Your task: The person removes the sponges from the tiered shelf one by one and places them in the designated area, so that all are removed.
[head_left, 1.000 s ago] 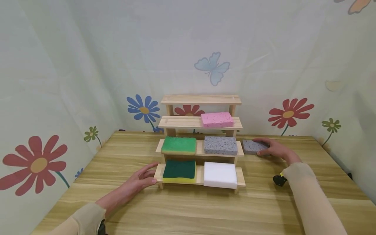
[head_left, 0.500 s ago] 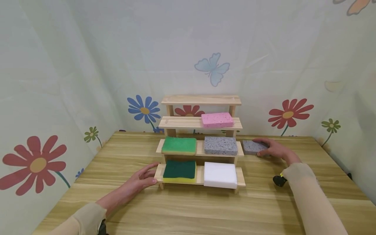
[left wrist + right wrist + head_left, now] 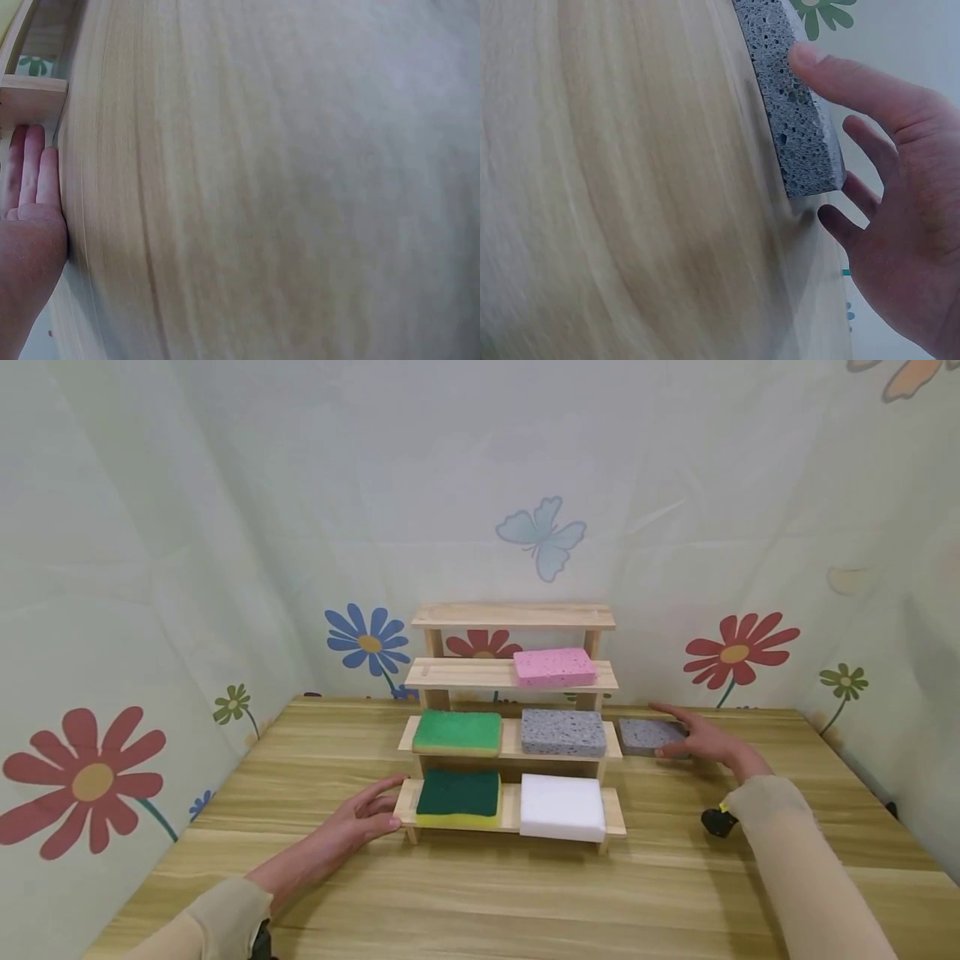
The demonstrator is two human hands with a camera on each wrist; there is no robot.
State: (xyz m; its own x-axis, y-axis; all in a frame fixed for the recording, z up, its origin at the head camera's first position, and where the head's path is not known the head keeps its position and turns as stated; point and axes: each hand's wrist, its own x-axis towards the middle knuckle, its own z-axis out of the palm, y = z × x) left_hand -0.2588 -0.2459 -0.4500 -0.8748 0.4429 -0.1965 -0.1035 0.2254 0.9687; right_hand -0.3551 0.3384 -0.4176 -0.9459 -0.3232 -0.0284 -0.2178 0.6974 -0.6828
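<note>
A stepped wooden rack [image 3: 513, 614] stands mid-table, with sponges on its lower three shelves. My left hand [image 3: 363, 817] rests at the left end of the lowest shelf, fingers straight along the rack's side [image 3: 34, 101] in the left wrist view. On the table right of the rack lies a grey porous sponge [image 3: 647, 737]. My right hand [image 3: 708, 742] is around its right end with fingers spread. In the right wrist view the thumb overlaps the edge of this grey sponge [image 3: 791, 112], and the other fingers stand behind its end.
The rack carries a pink sponge [image 3: 555, 667], a green sponge [image 3: 457, 732], a grey speckled sponge [image 3: 563, 732], a dark green and yellow sponge [image 3: 458, 795] and a white sponge block [image 3: 562, 806]. A flowered curtain [image 3: 337, 527] hangs behind the wooden table [image 3: 487, 902].
The right hand's fingers have spread and lifted off the grey sponge on the table, which stays in place. My left hand has not moved.
</note>
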